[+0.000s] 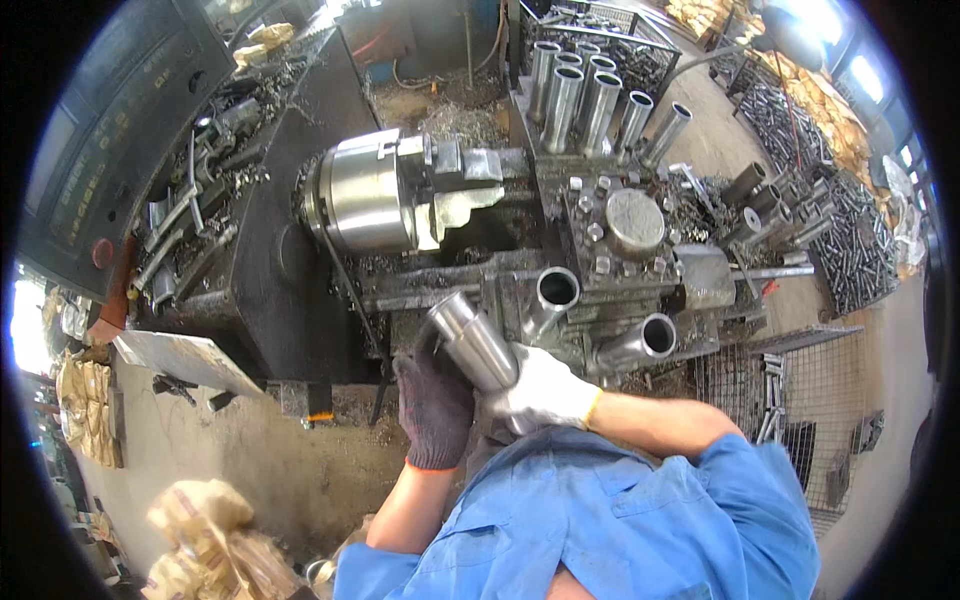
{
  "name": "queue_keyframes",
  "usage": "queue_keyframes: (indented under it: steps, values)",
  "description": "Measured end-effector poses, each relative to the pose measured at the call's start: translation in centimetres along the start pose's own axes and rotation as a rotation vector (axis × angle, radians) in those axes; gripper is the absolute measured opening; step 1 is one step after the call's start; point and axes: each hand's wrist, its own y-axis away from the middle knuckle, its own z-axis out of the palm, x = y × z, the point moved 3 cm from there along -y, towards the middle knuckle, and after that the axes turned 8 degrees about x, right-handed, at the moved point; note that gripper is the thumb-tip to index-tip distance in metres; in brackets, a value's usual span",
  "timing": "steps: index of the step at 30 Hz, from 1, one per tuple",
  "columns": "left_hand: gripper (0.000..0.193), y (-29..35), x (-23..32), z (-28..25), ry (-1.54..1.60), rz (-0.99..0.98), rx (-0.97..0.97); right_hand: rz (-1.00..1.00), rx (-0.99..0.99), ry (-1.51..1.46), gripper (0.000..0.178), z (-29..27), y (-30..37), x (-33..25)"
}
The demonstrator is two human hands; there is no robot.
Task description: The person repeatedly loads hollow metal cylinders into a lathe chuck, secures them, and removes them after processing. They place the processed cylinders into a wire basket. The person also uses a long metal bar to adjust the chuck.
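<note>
A shiny stepped steel sleeve [475,345], narrower at its upper end, is tilted up and to the left in front of my body. My right hand [540,390], in a white glove, is wrapped round its lower end. My left hand [437,412], in a dark glove, closes against the sleeve's left side, its fingertips partly hidden. Just beyond my hands, two more sleeves lean on the lathe: one hollow sleeve [552,298] and another sleeve [640,342] to its right. The lathe chuck [365,195], with stepped jaws, is farther off to the left.
A bolted tool post [635,222] sits right of the chuck. Several upright steel tubes [598,105] stand behind it, with darker tubes [765,205] to the right. Wrenches [185,215] lie on the headstock. A wire cage [830,400] stands right; sacks [205,530] lie lower left.
</note>
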Motion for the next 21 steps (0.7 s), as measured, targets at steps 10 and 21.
queue_keyframes:
  steps: [10,21]
  values:
    - [0.038,-5.5,-2.0,-3.3,-0.067,0.071,0.132,-0.841,0.35,1.151,0.062,-20.5,-5.5,-13.2]
    - [0.04,2.7,-4.9,-19.6,-0.002,0.011,0.67,-0.473,-0.072,1.141,0.06,-23.3,-25.3,-5.4]
